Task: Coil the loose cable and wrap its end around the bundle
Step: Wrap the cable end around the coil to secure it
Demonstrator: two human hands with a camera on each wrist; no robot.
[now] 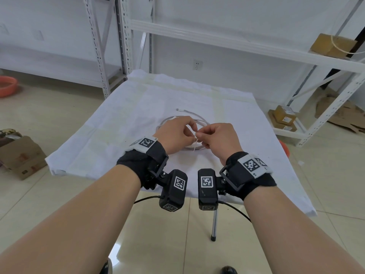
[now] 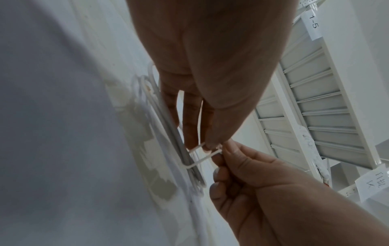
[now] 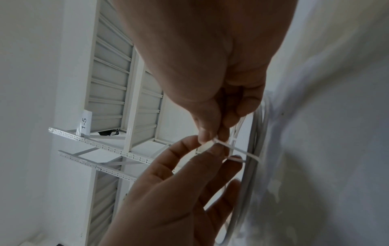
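Nearest you, both wrists carry black straps with square printed markers, and your two hands meet just past them, over the near side of the worktop (image 1: 83, 135).

Your left hand (image 1: 177, 130) and right hand (image 1: 219, 135) are touching at the fingertips. Each pinches the same thin white strip, the wrapping end (image 2: 202, 158), with thumb and forefinger. Your left hand's other fingers lie long and nearly straight beside the strands; your right hand's other fingers are curled in.

The relation that matters: the wrapping end runs crosswise to the bundle (image 2: 189, 168). In the left wrist view it bends in a squared loop around the grouped strands, then comes back up to your fingertips. The bundle's strands run along your left fingers and away from you, so the loop sits directly below the pinch. Neither hand is clearly nearer; both are on it.

My read is that the wrap is only partly closed, and tightening will mean pulling the end across the strands, not along them.

The cable (image 1: 199, 120) is thin, smooth, round and white, lying in a flat ring on the wrinkled white cloth of the worktop, partly under your hands. The wrapping end looks flatter and stiffer, holding sharp corners. Just beyond the ring, a small white connector (image 1: 180, 110) points left.
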